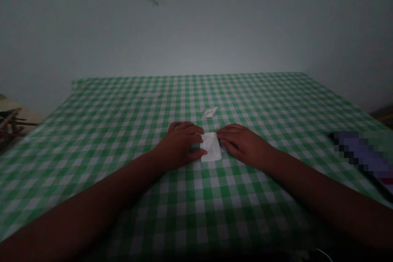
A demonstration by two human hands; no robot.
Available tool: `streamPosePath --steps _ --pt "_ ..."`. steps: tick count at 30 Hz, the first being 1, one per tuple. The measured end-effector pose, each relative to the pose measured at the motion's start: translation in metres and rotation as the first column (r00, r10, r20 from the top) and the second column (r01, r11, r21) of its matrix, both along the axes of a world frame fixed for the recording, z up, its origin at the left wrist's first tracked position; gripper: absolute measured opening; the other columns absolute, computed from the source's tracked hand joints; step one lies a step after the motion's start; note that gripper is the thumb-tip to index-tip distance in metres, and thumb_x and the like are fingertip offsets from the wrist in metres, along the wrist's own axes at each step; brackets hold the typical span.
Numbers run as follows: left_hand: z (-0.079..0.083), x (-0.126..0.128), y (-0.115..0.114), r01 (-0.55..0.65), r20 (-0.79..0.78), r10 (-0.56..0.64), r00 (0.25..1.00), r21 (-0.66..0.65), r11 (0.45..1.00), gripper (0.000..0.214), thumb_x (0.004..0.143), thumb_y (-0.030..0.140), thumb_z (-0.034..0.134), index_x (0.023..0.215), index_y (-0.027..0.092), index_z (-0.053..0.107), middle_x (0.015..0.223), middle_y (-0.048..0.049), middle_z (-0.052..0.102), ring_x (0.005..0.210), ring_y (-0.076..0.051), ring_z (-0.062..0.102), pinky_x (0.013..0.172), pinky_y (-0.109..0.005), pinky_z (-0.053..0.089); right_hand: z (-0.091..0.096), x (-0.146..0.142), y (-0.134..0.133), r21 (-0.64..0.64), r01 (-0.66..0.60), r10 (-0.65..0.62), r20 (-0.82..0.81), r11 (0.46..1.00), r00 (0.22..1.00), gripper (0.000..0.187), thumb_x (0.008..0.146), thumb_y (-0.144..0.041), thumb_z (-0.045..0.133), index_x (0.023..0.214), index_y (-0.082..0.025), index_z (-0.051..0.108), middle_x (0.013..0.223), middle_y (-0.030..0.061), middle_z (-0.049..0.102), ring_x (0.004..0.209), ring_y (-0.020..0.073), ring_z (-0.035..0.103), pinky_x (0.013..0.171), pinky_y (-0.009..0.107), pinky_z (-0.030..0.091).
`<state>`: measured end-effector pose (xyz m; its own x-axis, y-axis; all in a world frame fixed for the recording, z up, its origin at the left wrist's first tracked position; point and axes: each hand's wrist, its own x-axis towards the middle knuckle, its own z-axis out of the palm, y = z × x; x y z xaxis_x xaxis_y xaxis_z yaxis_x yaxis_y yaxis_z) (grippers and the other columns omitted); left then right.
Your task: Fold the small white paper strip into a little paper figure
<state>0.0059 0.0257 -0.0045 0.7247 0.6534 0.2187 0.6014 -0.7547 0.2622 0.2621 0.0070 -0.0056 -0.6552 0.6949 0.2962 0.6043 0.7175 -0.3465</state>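
Observation:
A small sheet of white paper [211, 147] with lines of print lies flat on the checked tablecloth in the head view. At its left edge rests my left hand [181, 143], open, the fingers and thumb apart with their tips on the paper. My right hand [241, 143] lies at the paper's upper right corner, its fingers stretched out and the fingertips touching the edge. Just beyond the sheet is a small folded white piece of paper [210, 112], apart from both hands.
A green and white checked tablecloth [129, 106] covers the table, which reaches back to a pale wall [196, 20]. On the right lies a dark flat object [362, 155], its surface blurred into blocks. Wooden pieces [12, 120] show beyond the left edge.

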Motion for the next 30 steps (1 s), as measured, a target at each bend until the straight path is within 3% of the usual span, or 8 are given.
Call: streamPosePath --steps 9,18,23,30 --pt "0.001 0.0 0.001 0.017 -0.01 -0.018 1.0 -0.038 0.999 0.027 0.087 0.041 0.069 0.108 0.025 0.066 0.12 -0.0026 0.069 0.119 -0.026 0.054 0.11 -0.056 0.019 -0.004 0.002 0.001 0.018 0.026 -0.026 0.041 1.0 0.999 0.032 0.095 -0.016 0.049 0.119 -0.014 0.07 0.121 0.0143 0.069 0.114 0.0268 0.061 0.099 0.049 0.049" --pt "0.001 0.001 0.0 0.0 -0.046 -0.002 0.999 -0.046 0.999 0.037 0.089 0.042 0.065 0.123 0.028 0.063 0.122 -0.0037 0.068 0.12 -0.027 0.054 0.111 -0.059 0.016 -0.001 0.008 0.001 0.024 -0.055 0.053 0.087 0.998 0.995 0.032 0.094 -0.016 0.05 0.119 -0.016 0.071 0.125 0.0139 0.066 0.118 0.0277 0.058 0.101 0.05 0.046" --pt "0.002 0.001 0.0 -0.004 -0.051 0.002 0.999 -0.054 0.999 0.036 0.089 0.041 0.065 0.123 0.031 0.063 0.124 -0.0014 0.067 0.121 -0.027 0.053 0.11 -0.06 0.016 0.01 0.01 -0.003 0.013 -0.076 0.073 0.175 0.997 0.982 0.029 0.093 -0.017 0.052 0.112 -0.016 0.073 0.107 0.0131 0.066 0.103 0.026 0.058 0.093 0.046 0.047" --pt "0.002 0.0 0.0 -0.005 -0.046 0.003 0.999 -0.063 0.998 0.035 0.088 0.04 0.065 0.122 0.03 0.064 0.125 -0.0025 0.067 0.121 -0.028 0.053 0.109 -0.059 0.017 0.021 0.011 -0.011 -0.102 -0.134 0.155 0.234 0.986 0.96 0.026 0.094 -0.018 0.049 0.103 -0.019 0.074 0.085 0.0054 0.064 0.082 0.0193 0.058 0.081 0.038 0.045"
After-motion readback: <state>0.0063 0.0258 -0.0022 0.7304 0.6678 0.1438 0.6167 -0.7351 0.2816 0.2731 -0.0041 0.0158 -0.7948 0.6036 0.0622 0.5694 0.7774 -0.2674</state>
